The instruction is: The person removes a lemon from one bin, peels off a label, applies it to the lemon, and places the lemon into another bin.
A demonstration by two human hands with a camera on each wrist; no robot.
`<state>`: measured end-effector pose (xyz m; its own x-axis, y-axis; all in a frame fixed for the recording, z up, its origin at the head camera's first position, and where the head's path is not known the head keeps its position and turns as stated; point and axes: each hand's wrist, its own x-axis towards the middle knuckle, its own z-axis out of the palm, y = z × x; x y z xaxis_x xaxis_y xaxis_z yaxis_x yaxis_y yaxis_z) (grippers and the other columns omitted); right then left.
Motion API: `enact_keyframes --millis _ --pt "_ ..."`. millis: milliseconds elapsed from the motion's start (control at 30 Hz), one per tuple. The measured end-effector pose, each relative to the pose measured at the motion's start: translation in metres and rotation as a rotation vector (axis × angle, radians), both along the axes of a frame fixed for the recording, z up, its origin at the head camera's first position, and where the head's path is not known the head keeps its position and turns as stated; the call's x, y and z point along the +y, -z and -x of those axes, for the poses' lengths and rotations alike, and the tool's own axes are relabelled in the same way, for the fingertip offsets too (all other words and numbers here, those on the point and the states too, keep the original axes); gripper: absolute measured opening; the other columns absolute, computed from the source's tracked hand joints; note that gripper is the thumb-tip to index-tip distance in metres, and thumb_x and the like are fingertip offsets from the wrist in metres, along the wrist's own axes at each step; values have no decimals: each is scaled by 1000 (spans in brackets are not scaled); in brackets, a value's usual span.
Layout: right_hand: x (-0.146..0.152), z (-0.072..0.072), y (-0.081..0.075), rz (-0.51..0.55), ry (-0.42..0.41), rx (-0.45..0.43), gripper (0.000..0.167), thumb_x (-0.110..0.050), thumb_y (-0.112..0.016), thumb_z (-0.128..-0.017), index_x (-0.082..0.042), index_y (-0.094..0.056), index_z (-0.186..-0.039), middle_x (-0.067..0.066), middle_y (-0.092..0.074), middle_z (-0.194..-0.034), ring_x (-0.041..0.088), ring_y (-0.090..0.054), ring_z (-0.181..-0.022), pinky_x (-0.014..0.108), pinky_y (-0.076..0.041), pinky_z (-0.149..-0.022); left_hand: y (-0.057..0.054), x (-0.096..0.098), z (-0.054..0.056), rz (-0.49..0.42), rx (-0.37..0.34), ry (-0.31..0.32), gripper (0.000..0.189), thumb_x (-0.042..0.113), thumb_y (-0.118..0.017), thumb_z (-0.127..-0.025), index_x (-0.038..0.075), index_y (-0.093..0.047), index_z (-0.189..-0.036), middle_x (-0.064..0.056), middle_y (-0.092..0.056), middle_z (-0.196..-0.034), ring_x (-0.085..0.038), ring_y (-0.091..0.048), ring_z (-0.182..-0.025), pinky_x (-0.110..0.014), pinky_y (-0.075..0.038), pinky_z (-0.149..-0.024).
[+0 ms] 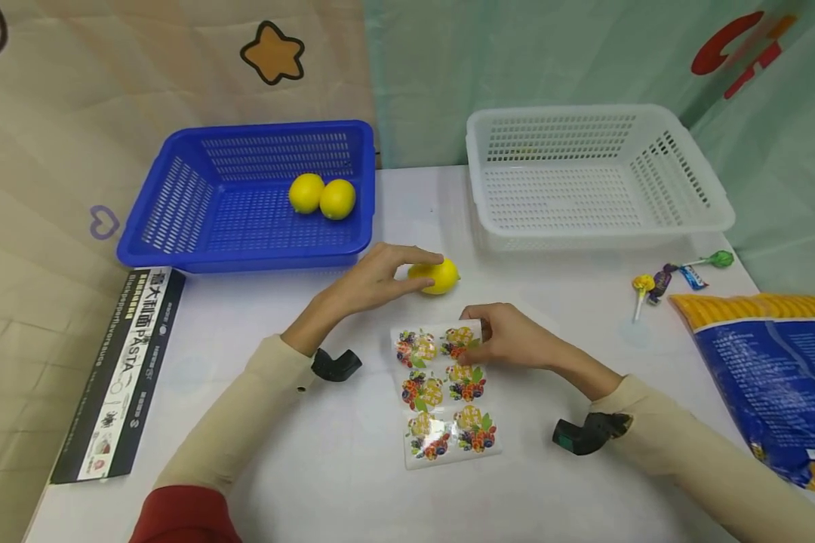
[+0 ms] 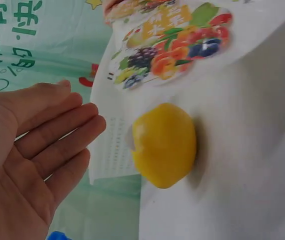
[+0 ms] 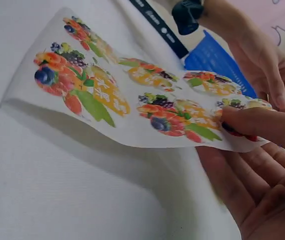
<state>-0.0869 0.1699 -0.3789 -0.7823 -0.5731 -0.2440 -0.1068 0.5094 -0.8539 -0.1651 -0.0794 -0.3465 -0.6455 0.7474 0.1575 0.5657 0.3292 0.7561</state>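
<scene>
My right hand (image 1: 512, 336) pinches the upper right edge of a glossy sticker sheet (image 1: 443, 400) printed with fruit pictures. In the right wrist view the thumb lies on top of the sheet (image 3: 127, 127), with the fingers beneath; its far end bends down toward the table. A yellow lemon (image 1: 443, 277) lies on the table just beyond the sheet. Beside it is my left hand (image 1: 376, 277), its fingers extended. The left wrist view shows a gap between that hand (image 2: 42, 145) and the lemon (image 2: 167, 142), which has a small pale patch on one side.
Behind stand a blue basket (image 1: 244, 263) with two lemons (image 1: 322, 196) inside and a white basket (image 1: 598, 235). A pasta box (image 1: 118, 377) lies left. Lollipops (image 1: 643, 283), wrapped candies (image 1: 662, 283) and a blue-and-yellow bag (image 1: 774, 377) lie right.
</scene>
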Motion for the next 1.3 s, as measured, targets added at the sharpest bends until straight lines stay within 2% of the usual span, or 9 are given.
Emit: enact_keyframes --millis 100,167,433,667,867,933,1033,1200,1300 --pt "5 2 -5 153 76 -164 34 -15 -79 -83 -4 -66 -113 7 -72 -82 18 -66 -71 27 -53 -61 -8 -4 -6 -39 -36 13 27 17 -66 -96 3 -71 -119 -6 -68 -122 -18 -61 -118 -38 -46 -103" --pt "7 2 -10 219 122 -216 36 -16 -77 -86 -1 -65 -117 12 -75 -92 24 -71 -80 35 -59 -66 -15 -9 -10 -65 -53 16 24 17 -66 -96 5 -73 -116 -6 -71 -116 -16 -63 -113 -37 -50 -99" --pt "11 -3 -30 286 277 -105 41 -17 -80 -84 -2 -67 -119 10 -75 -93 26 -72 -74 42 -60 -60 -37 -19 -22 -105 -28 36 24 16 -78 -86 9 -77 -109 0 -74 -105 -10 -68 -100 -31 -55 -77" --pt "11 -4 -28 302 286 -75 40 -13 -78 -85 3 -65 -119 11 -75 -93 23 -71 -71 39 -60 -58 -35 -16 -24 -117 51 57 19 9 -77 -85 6 -77 -104 -2 -74 -106 -14 -68 -103 -32 -56 -85" --pt "13 -6 -24 262 326 -81 39 -19 -79 -85 -2 -67 -117 10 -75 -87 26 -69 -70 40 -59 -61 -36 -11 -22 -153 81 52 9 4 -76 -85 6 -78 -93 -3 -75 -101 -14 -69 -98 -30 -56 -85" --pt "13 -6 -21 264 349 -125 38 -20 -79 -84 -1 -67 -115 5 -74 -78 23 -68 -68 38 -59 -61 -37 -11 -22 -170 73 44 8 3 -76 -85 5 -78 -93 -2 -75 -95 -12 -70 -91 -28 -56 -84" --pt "11 -10 -12 326 349 -285 43 -16 -77 -86 2 -62 -121 4 -74 -82 20 -70 -72 36 -60 -65 -40 -11 -22 -200 45 35 8 1 -75 -86 2 -77 -93 -2 -75 -90 -11 -71 -81 -26 -58 -78" --pt "1 -24 -2 513 290 -618 46 -10 -68 -93 8 -51 -131 19 -71 -109 32 -71 -94 45 -58 -80 -42 -12 -22 -216 21 -4 8 -1 -73 -86 0 -76 -94 -5 -75 -91 -11 -71 -78 -26 -59 -72" --pt "-4 -30 0 529 254 -659 46 -11 -67 -94 6 -49 -133 21 -71 -108 33 -71 -93 47 -57 -79 -43 -12 -22 -216 17 -36 8 0 -74 -86 0 -77 -94 -6 -75 -91 -11 -71 -77 -26 -59 -70"
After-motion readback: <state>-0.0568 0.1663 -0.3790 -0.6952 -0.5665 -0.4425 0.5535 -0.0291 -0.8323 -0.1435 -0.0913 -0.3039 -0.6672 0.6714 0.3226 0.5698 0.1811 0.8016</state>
